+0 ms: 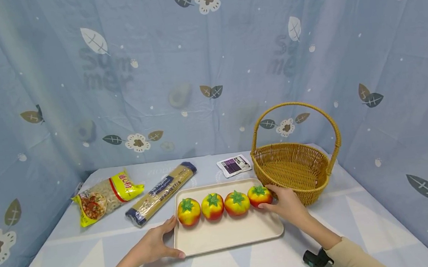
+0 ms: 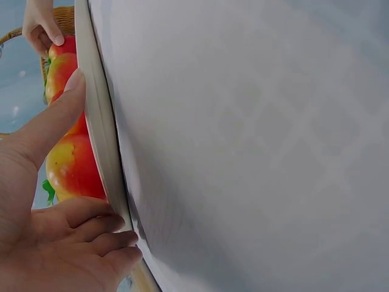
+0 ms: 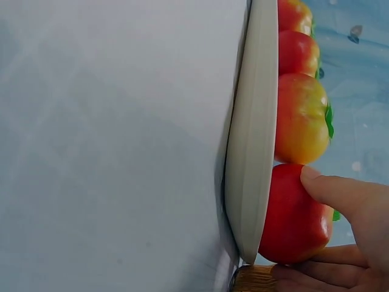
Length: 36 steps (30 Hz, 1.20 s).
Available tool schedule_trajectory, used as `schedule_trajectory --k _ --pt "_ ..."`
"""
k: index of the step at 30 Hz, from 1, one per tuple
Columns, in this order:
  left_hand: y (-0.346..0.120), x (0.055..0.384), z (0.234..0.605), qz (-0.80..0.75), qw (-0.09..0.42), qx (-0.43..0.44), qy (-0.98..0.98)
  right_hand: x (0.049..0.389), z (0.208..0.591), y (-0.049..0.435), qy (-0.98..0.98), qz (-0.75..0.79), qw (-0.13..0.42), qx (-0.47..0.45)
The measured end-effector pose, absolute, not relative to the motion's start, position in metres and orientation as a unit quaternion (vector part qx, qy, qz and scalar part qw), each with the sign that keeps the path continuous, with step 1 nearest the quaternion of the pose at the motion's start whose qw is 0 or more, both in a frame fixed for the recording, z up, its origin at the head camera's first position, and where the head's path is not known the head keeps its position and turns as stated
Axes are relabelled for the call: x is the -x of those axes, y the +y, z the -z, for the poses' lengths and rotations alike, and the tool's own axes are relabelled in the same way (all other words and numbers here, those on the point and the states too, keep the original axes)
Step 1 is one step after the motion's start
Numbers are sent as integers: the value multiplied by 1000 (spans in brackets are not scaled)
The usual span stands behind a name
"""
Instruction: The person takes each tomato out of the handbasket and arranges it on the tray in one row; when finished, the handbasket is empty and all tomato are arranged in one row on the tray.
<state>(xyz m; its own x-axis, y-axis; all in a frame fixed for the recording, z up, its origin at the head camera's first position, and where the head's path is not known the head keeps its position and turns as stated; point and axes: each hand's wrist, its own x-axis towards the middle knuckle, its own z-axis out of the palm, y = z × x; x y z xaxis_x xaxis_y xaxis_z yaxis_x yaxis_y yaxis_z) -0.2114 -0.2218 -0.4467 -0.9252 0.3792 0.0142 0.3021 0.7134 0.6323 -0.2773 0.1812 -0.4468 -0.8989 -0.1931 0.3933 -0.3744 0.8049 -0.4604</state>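
Several red-and-yellow tomatoes [image 1: 212, 206] with green star-shaped tops stand in a row along the far side of a cream rectangular tray [image 1: 228, 235]. My right hand [image 1: 290, 205] grips the rightmost tomato [image 3: 295, 216], thumb on its near side and fingers round the other; this tomato still sits at the tray's right end. At the tray's left end, my left hand [image 1: 156, 242] touches the rim with its thumb and fingers spread apart. The leftmost tomato [image 2: 74, 167] is close to the left hand but not held.
A wicker basket [image 1: 291, 164] with a tall handle stands right behind the tray. A flat white packet [image 1: 234, 165] lies behind it. To the left are a spaghetti pack [image 1: 161, 193] and a yellow food bag [image 1: 107, 198]. A black object [image 1: 316, 259] is by the right sleeve.
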Motion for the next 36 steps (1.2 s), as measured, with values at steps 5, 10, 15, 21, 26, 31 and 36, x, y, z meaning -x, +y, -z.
schedule_trajectory --k 5,10,15,21,26,31,36 --pt "-221 211 447 -328 54 -186 924 280 449 183 -932 -267 176 -172" --pt "-221 211 447 -326 53 -191 924 278 449 185 -931 -255 181 -189" --pt "-221 211 447 -322 52 -195 925 276 446 187 -936 -244 166 -193" --pt "-220 211 445 -327 51 -188 925 276 441 186 -937 -255 138 -193" --pt "-220 210 446 -327 53 -190 924 278 443 187 -941 -243 133 -192" --pt "-220 210 447 -328 53 -189 924 277 443 187 -942 -241 136 -191" --pt "-220 210 444 -327 53 -185 925 274 436 188 -939 -250 134 -192"
